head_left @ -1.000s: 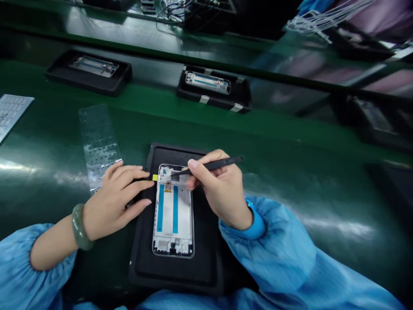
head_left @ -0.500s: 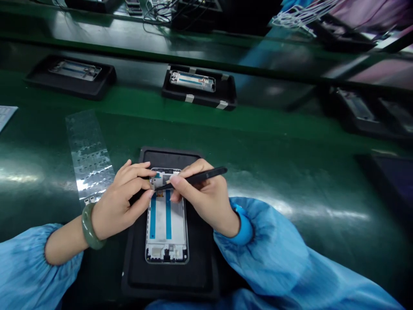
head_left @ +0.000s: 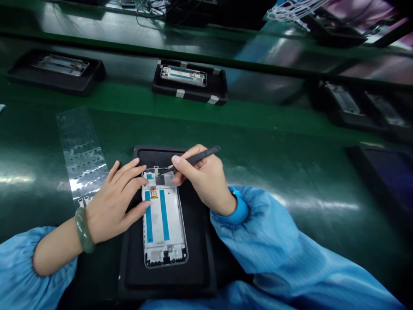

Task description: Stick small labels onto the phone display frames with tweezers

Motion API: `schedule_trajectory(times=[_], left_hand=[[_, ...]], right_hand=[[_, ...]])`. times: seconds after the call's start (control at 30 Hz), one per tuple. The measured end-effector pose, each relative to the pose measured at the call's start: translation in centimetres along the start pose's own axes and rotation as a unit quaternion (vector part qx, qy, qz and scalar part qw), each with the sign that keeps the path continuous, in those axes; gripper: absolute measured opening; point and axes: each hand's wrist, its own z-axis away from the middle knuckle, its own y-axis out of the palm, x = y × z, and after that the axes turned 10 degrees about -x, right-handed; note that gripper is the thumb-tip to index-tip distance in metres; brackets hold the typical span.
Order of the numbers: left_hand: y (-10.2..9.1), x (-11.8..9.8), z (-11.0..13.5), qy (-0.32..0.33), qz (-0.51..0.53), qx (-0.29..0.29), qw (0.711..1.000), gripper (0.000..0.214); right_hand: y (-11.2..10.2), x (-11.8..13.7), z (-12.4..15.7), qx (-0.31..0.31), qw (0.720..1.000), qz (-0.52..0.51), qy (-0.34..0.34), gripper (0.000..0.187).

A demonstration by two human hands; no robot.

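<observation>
A phone frame (head_left: 174, 224) with blue strips lies upright on a black tray (head_left: 198, 262). My left hand (head_left: 111, 206) rests along its upper left edge, fingers spread, thumb over the left blue strip. In my right hand (head_left: 204, 178) are black tweezers (head_left: 204, 154), pinched between thumb and fingers, their tips at the top of the frame. By those tips is a small pale adhesive piece (head_left: 156, 170), partly beyond the top edge; whether the tweezers grip it I cannot tell. A small orange flex cable (head_left: 154, 193) shows on the frame.
Left of the tray lies a clear sticker sheet (head_left: 85, 159) with small pieces on it. Farther back stand black trays (head_left: 16, 71) (head_left: 217, 88) with phone frames, and more at the right. A dark tray (head_left: 361, 161) sits at the right; cables (head_left: 297, 9) lie behind.
The tweezers' tips have moved up from beside the left fingertips to the frame's top edge. My left fingers have spread from a pinch, and the small pale piece now shows at the top.
</observation>
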Motion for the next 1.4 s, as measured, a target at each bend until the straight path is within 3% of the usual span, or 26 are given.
schedule_trajectory(times=[0.2,0.93,1.4], left_hand=[[-0.03,-1.16,0.61,-0.017,-0.012,-0.005,1.0,0.026],[-0.12,-0.99,0.57,-0.019,-0.007,-0.008,1.0,0.027],[-0.21,-0.96,0.05,0.022,-0.051,-0.009,0.998,0.035]], right_hand=[[0.27,-0.41,0.49,0.016,0.999,0.041,0.019,0.031],[0.21,-0.96,0.73,0.026,0.994,0.103,-0.012,0.025],[0.18,-0.83,0.6,0.043,0.991,0.125,-0.034,0.023]])
